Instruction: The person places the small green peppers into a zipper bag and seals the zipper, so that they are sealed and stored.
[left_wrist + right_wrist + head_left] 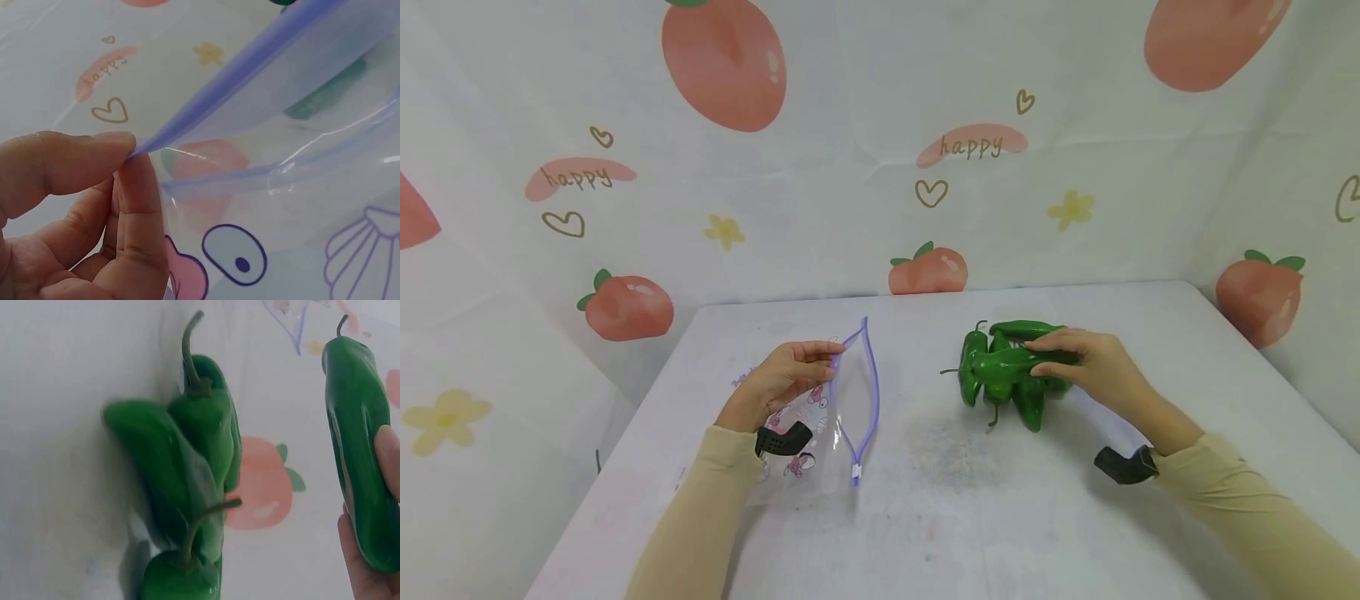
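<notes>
The left hand (pixel 778 379) pinched the bag (pixel 820 425) rim (mouth open); the right hand (pixel 1093 367) gripped a pepper (pixel 1011 362) atop the pile (pixel 1007 392).

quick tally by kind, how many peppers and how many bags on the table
green peppers: about 5, in an overlapping pile, so the count is uncertain; one is gripped by the right hand
zip bag: 1, its rim pinched by the left hand
total: about 6

White table (pixel 970 500) fills lower frame, scuffed patch at centre. Clear zip bag (pixel 820 425) with purple seal lies left of centre; green pepper pile (pixel 1003 379) right of centre.
</notes>
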`<action>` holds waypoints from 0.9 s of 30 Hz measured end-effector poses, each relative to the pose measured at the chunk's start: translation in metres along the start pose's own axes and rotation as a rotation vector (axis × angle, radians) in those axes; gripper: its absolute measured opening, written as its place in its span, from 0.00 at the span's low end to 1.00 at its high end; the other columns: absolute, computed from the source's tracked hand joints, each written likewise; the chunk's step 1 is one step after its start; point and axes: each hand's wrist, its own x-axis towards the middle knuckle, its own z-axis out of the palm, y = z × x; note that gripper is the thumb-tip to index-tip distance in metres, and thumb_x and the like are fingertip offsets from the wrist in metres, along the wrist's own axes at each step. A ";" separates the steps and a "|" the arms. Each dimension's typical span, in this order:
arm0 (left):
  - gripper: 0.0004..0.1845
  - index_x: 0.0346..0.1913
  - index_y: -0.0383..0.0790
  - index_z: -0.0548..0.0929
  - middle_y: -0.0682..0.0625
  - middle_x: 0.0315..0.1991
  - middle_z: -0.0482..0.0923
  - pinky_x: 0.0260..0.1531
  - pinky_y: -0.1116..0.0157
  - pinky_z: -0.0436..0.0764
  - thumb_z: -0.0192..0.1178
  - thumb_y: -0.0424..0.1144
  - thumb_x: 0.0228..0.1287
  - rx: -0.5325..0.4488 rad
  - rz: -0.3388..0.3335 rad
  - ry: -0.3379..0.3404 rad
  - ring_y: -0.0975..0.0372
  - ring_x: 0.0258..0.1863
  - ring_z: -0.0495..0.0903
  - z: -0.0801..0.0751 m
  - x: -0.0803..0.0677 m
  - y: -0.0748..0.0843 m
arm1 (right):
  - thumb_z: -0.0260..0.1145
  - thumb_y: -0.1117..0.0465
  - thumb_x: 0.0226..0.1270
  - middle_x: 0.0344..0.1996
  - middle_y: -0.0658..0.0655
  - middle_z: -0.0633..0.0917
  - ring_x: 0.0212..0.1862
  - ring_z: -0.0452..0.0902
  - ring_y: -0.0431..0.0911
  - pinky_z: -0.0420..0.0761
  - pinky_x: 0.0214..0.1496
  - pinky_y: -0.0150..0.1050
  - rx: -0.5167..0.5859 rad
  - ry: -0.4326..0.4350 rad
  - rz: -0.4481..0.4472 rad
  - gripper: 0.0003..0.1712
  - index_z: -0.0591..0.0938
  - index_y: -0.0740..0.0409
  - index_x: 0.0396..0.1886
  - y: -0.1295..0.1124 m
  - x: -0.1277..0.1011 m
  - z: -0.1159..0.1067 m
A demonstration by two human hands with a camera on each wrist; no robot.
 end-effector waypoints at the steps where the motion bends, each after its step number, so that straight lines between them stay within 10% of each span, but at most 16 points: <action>1: 0.17 0.43 0.49 0.84 0.55 0.39 0.79 0.37 0.74 0.78 0.57 0.23 0.63 0.001 0.001 -0.003 0.67 0.35 0.76 0.000 0.000 0.000 | 0.79 0.65 0.42 0.39 0.53 0.89 0.46 0.82 0.39 0.65 0.49 0.11 -0.002 -0.001 -0.003 0.21 0.89 0.54 0.42 -0.002 0.000 0.001; 6: 0.16 0.43 0.48 0.84 0.54 0.41 0.79 0.39 0.74 0.79 0.57 0.23 0.63 0.007 -0.001 -0.004 0.67 0.37 0.77 0.001 0.000 0.000 | 0.79 0.64 0.42 0.40 0.54 0.89 0.47 0.84 0.53 0.63 0.49 0.10 -0.021 -0.006 -0.016 0.21 0.89 0.54 0.42 -0.008 0.001 0.007; 27: 0.20 0.58 0.27 0.74 0.53 0.43 0.77 0.40 0.74 0.79 0.58 0.24 0.63 0.004 -0.010 -0.015 0.67 0.37 0.77 0.003 0.005 -0.004 | 0.79 0.59 0.45 0.41 0.50 0.88 0.49 0.83 0.47 0.82 0.46 0.38 0.046 -0.054 0.007 0.22 0.88 0.51 0.45 -0.031 0.010 0.037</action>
